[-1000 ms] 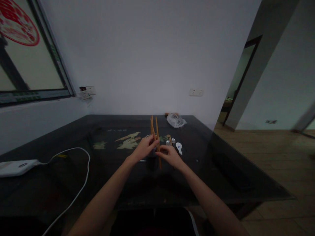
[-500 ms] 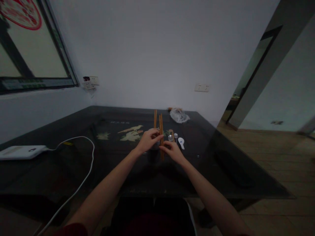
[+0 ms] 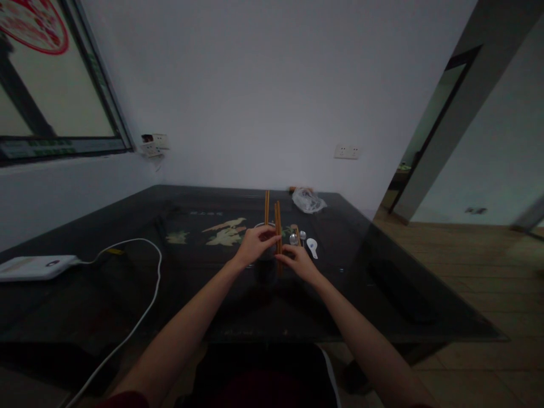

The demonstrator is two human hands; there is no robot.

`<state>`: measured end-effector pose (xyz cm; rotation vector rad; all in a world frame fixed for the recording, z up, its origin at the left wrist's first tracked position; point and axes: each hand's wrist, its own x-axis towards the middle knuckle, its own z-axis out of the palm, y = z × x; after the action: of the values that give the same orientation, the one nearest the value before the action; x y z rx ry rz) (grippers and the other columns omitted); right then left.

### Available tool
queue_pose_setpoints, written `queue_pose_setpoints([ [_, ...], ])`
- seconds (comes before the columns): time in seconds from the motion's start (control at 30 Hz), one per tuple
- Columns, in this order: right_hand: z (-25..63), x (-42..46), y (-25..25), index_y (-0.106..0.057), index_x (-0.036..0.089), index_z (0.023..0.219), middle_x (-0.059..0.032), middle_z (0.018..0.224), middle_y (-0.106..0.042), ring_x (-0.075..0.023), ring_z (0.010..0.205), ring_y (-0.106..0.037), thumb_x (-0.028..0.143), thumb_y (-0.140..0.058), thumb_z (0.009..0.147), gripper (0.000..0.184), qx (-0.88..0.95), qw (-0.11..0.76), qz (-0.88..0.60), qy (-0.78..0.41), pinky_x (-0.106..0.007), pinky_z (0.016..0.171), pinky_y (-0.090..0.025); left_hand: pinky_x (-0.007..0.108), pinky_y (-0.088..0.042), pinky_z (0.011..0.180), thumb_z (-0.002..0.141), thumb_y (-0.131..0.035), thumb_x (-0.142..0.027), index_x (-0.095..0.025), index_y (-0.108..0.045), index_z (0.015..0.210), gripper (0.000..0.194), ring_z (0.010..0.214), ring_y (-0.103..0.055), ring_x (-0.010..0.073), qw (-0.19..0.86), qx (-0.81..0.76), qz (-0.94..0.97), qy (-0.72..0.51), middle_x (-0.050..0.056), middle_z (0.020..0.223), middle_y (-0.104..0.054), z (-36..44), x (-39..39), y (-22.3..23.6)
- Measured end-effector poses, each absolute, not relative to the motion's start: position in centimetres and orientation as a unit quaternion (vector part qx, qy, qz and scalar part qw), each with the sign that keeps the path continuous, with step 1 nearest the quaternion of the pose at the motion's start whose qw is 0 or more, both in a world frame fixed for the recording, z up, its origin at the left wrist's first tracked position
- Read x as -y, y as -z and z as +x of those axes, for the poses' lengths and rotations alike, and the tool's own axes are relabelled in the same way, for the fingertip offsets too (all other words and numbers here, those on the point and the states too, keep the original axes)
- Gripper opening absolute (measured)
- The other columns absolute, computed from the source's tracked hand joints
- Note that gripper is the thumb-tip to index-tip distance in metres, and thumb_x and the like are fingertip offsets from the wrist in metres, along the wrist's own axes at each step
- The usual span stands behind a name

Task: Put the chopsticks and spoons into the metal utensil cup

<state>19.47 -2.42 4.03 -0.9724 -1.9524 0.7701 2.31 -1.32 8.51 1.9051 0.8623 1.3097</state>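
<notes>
A pair of chopsticks stands nearly upright between my hands. My left hand grips them around the middle, thumb and fingers closed. Lower down, my right hand pinches the same chopsticks near their bottom end. Behind my left hand is a round container, mostly hidden, with more chopsticks rising from it. Just beyond my right hand lie metal spoons, a thin wooden stick and a white soup spoon.
On the dark glossy table, a clear plastic bag lies near the wall. A white power bank-like device with a white cable is at left. A long dark object rests at right.
The chopsticks in my hands have moved slightly down. Both hands keep their hold, and the view has shifted a little.
</notes>
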Motion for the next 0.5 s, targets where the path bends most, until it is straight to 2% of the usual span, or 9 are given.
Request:
queue_pose_setpoints([
  [0.23, 19.59, 2.35, -3.77, -0.063, 0.015, 0.077, -0.0007, 0.066, -0.059, -0.0136, 0.059, -0.054, 0.048, -0.060, 0.080, 0.034, 0.765, 0.381, -0.386, -0.348, -0.024, 0.055, -0.044, 0.034, -0.055, 0.070, 0.075, -0.065, -0.037, -0.013, -0.068, 0.086, 0.026, 0.075, -0.066, 0.0180, 0.285, -0.344, 0.749, -0.489, 0.008, 0.086, -0.071, 2.05, 1.35, -8.55],
  [0.5, 19.66, 2.54, -4.09, -0.060, 0.015, 0.072, -0.0007, 0.064, -0.059, -0.0143, 0.058, -0.056, 0.049, -0.059, 0.080, 0.035, 0.770, 0.371, -0.378, -0.357, -0.024, 0.053, -0.044, 0.031, -0.053, 0.069, 0.077, -0.064, -0.033, -0.015, -0.069, 0.088, 0.021, 0.073, -0.065, 0.0168, 0.239, -0.346, 0.783, -0.459, 0.006, 0.084, -0.072, 1.78, 1.75, -9.24],
])
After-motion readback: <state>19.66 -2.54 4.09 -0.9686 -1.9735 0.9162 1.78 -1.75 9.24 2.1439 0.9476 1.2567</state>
